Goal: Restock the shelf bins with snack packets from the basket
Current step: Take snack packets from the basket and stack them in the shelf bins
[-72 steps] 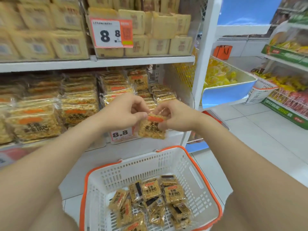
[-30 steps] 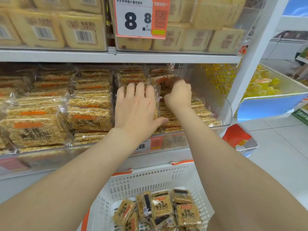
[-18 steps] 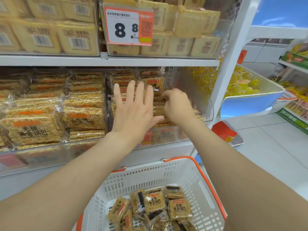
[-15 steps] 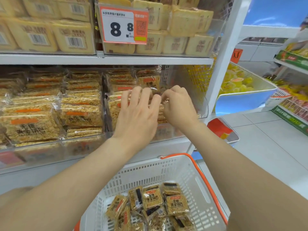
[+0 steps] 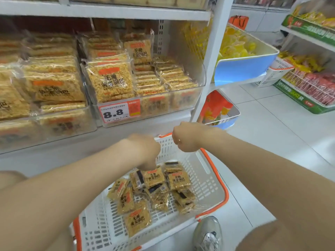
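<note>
A white basket with an orange rim stands on the floor below the shelf and holds several small snack packets. My left hand hangs over the basket's far end. Its fingers point down and reach the top of the packet pile, with nothing gripped that I can see. Beside it my right hand hovers above the basket's far rim, fingers loosely curled under and holding nothing visible. The clear shelf bin above is stacked with the same packets.
A price tag reading 8.8 is fixed to the bin front. A blue bin of yellow sweets juts out to the right of the shelf post. Another display rack stands across the tiled aisle. My shoe is beside the basket.
Both hands left the shelf bin and dropped to the basket. The packet they held earlier is now in the bin. The view has tilted down.
</note>
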A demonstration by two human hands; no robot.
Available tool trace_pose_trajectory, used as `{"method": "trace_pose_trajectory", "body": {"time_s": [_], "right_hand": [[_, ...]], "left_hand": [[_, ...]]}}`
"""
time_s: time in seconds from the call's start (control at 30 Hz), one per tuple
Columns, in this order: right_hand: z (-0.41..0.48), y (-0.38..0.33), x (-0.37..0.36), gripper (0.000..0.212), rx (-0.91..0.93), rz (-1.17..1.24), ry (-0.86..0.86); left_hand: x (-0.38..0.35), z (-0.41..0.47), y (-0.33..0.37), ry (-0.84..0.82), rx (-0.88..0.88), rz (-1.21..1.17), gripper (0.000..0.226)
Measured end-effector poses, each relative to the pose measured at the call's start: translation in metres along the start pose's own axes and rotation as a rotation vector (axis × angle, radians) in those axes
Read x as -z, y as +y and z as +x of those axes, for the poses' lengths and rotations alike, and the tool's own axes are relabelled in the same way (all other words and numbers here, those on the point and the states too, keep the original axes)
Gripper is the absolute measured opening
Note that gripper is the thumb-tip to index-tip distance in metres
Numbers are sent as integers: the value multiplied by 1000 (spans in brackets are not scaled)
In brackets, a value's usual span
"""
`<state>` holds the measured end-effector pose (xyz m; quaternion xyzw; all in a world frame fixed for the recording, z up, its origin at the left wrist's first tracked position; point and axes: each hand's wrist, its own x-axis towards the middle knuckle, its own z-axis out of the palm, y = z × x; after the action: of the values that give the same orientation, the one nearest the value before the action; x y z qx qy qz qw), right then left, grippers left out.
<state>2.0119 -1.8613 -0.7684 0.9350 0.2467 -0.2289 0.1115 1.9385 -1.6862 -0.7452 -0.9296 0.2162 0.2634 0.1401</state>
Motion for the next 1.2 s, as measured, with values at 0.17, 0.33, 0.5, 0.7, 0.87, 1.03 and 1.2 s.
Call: {"method": "trace_pose_trajectory", "body": {"time_s": [0.17, 0.33, 0.5, 0.7, 0.87, 1.03, 1.2], "right_hand": [[28, -5, -58, 26, -80, 61, -100], [43, -16, -172, 32, -181, 241, -172], [45, -26, -237, 53, -211, 308, -108], [52, -36, -244, 80, -233, 66, -95], [51, -41, -234, 66, -245, -21, -149], [38, -42, -192, 73, -72, 410, -75], [23, -56, -139, 64, 94, 546, 382]], "left_hand": [[-9, 22, 2, -149, -84, -60, 36], [-8, 38, 4, -99, -148, -39, 40], [-3, 46, -2, -104, -139, -19, 47], [0, 51, -3, -101, -122, -8, 45], [3, 53, -6, -87, -126, -20, 38], [6, 46, -16, -38, -124, -46, 35], [13, 22, -28, -13, -43, -72, 22]]}}
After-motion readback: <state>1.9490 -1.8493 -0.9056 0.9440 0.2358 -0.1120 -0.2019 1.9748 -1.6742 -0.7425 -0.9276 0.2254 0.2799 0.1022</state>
